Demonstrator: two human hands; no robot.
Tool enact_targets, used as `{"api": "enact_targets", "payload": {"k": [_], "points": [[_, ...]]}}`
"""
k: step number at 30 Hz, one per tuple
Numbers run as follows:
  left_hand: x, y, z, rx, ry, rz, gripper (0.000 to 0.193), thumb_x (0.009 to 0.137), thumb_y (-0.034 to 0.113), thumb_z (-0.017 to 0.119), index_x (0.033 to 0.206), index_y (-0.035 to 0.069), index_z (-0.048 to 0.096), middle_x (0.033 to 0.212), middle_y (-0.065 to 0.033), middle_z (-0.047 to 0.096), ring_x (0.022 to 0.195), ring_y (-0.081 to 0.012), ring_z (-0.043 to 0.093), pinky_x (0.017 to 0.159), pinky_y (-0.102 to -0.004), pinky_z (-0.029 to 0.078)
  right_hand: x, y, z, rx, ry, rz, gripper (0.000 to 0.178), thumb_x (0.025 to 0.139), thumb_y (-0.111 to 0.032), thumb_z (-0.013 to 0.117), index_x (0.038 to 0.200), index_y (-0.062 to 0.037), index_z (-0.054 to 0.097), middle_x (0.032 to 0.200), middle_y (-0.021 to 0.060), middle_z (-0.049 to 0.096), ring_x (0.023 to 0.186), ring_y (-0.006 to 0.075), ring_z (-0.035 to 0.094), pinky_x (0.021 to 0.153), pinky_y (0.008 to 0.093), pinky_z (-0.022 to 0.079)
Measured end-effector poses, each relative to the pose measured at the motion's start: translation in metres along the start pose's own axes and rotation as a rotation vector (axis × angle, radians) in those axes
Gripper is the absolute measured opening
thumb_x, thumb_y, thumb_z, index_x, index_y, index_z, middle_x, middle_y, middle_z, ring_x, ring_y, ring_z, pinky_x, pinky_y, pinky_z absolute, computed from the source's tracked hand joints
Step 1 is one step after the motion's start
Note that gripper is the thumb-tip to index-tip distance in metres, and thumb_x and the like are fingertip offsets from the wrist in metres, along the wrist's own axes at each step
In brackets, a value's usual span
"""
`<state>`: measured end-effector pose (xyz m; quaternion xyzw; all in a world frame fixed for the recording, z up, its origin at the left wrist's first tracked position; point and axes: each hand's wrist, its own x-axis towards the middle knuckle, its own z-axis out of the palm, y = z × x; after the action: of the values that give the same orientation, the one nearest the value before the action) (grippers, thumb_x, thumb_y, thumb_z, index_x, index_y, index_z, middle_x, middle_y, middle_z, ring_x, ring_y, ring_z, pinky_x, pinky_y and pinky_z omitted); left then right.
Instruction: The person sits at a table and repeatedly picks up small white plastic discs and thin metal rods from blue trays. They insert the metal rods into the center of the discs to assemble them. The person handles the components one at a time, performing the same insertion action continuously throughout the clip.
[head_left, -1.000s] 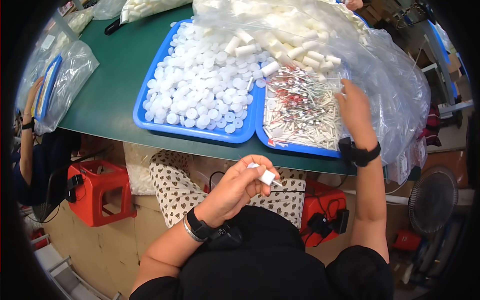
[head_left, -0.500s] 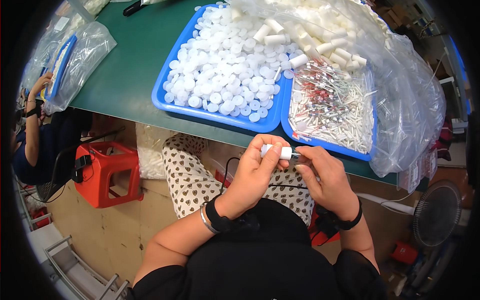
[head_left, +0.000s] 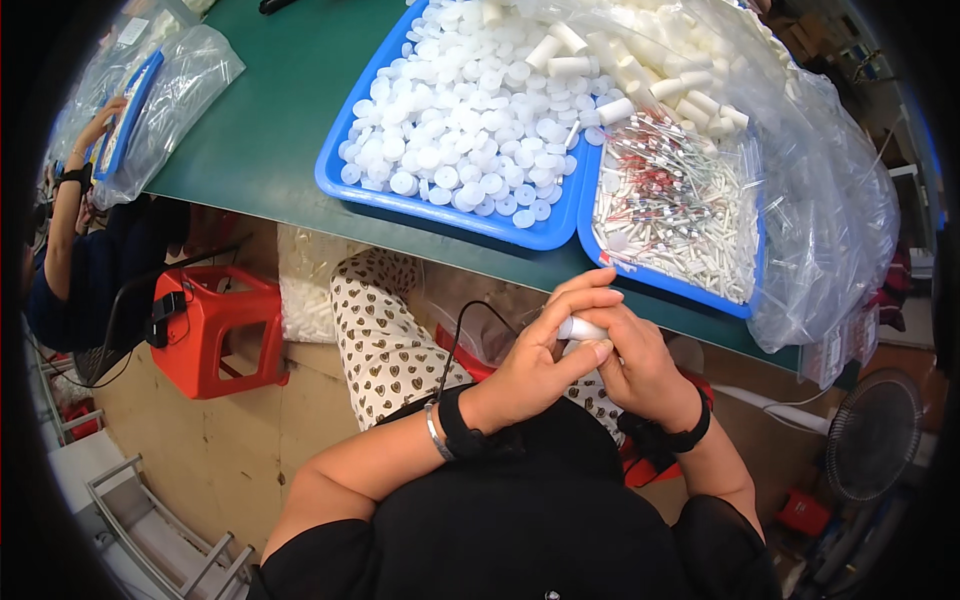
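Note:
Just in front of the table edge, my two hands meet around a small white cylinder [head_left: 581, 328], and mostly its rounded end shows between them. My left hand [head_left: 545, 357] closes on it from the left, with fingers reaching over and the thumb across the near side. From the right, my right hand [head_left: 645, 368] wraps round the same piece; my fingers hide its other end. Beyond my hands stands a blue tray [head_left: 335, 182] heaped with translucent white discs. Beside it a smaller blue tray [head_left: 690, 295] holds thin white sticks and red and grey wired parts.
White foam-like cylinders [head_left: 570, 66] lie behind the trays, with a large clear plastic bag [head_left: 835, 210] at the right. A red stool [head_left: 215, 330] stands at the left, near another person's arm [head_left: 65, 225]. A fan [head_left: 875, 435] stands at the lower right.
My hands have come together and slid slightly right and nearer. The white cylinder, earlier held out in plain sight between them, is now mostly covered by my fingers. The view has shifted slightly.

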<state>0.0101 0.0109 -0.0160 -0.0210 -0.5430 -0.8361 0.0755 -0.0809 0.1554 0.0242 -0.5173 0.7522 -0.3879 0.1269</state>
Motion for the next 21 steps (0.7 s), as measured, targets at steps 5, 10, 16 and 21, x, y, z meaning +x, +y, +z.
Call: {"api": "enact_targets", "payload": {"k": [5,10,16,21], "points": [[-0.002,-0.004,-0.001,-0.056,-0.039,0.013,0.044,0.092,0.003,0.056,0.136,0.005,0.050,0.155,-0.0141,0.034,0.142,-0.0222,0.035,0.114,-0.0357,0.031,-0.002,-0.005,0.013,0.045,0.052,0.034,0.026,0.088,0.002,0.058,0.114,0.0021,0.055,0.102,0.0216,0.063,0.091,0.0408,0.065,0.076,0.0450,0.052],[0.006,0.012,-0.004,-0.487,0.015,-0.282,0.053,0.100,0.018,0.047,0.149,0.003,0.033,0.158,-0.0151,0.030,0.143,-0.0231,0.035,0.115,-0.0381,0.032,0.011,-0.009,0.014,0.004,0.078,0.078,0.032,0.090,-0.003,0.064,0.118,0.0015,0.051,0.105,0.0202,0.061,0.088,0.0398,0.064,0.073,0.0436,0.052],[0.006,0.007,-0.011,-0.758,0.044,-0.344,0.062,0.103,0.032,0.036,0.154,0.000,0.022,0.159,-0.0136,0.028,0.140,-0.0213,0.038,0.116,-0.0371,0.031,0.013,0.000,0.013,-0.146,0.209,-0.040,0.025,0.088,-0.006,0.068,0.110,-0.0014,0.056,0.097,0.0154,0.063,0.078,0.0336,0.064,0.065,0.0397,0.052],[0.001,0.002,-0.006,-0.907,0.066,-0.401,0.058,0.101,0.029,0.043,0.151,0.002,0.031,0.153,-0.0103,0.037,0.137,-0.0201,0.041,0.114,-0.0374,0.034,0.011,0.007,0.014,-0.198,0.172,-0.061,0.018,0.087,-0.010,0.068,0.102,-0.0022,0.060,0.086,0.0133,0.064,0.071,0.0322,0.064,0.060,0.0392,0.051]]}}
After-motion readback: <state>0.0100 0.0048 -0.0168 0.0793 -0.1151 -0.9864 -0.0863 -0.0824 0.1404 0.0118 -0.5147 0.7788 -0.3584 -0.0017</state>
